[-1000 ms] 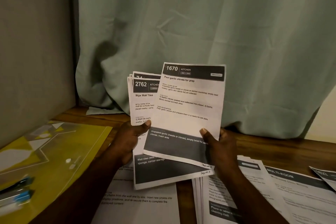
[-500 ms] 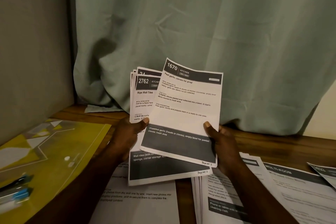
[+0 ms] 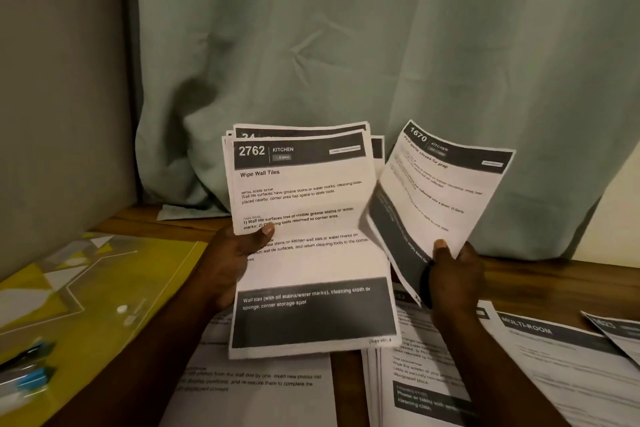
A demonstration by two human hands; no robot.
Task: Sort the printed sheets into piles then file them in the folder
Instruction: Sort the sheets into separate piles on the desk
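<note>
My left hand [image 3: 232, 260] grips a stack of printed sheets [image 3: 304, 218] upright above the table, thumb on the top sheet headed "2762 KITCHEN, Wipe Wall Tiles". My right hand [image 3: 450, 270] pinches a single sheet [image 3: 446, 194] headed "1670 KITCHEN", tilted off to the right and apart from the stack. On the table below lie piles of printed sheets: one at the centre [image 3: 263, 388], one under my right arm [image 3: 415, 381] and a "MULTI-ROOM" pile [image 3: 568, 367] at the right. A yellow folder [image 3: 86, 288] lies flat at the left.
Blue pens [image 3: 31, 374] rest on the folder's near left corner. A pale green curtain [image 3: 346, 62] hangs behind the wooden table [image 3: 554, 274], with a grey wall [image 3: 59, 97] at the left. Another sheet [image 3: 620, 329] pokes in at the far right.
My right hand has pulled the "1670" sheet off the front of the stack and swung it to the right, uncovering the "2762" sheet. My left hand has kept hold of the stack.
</note>
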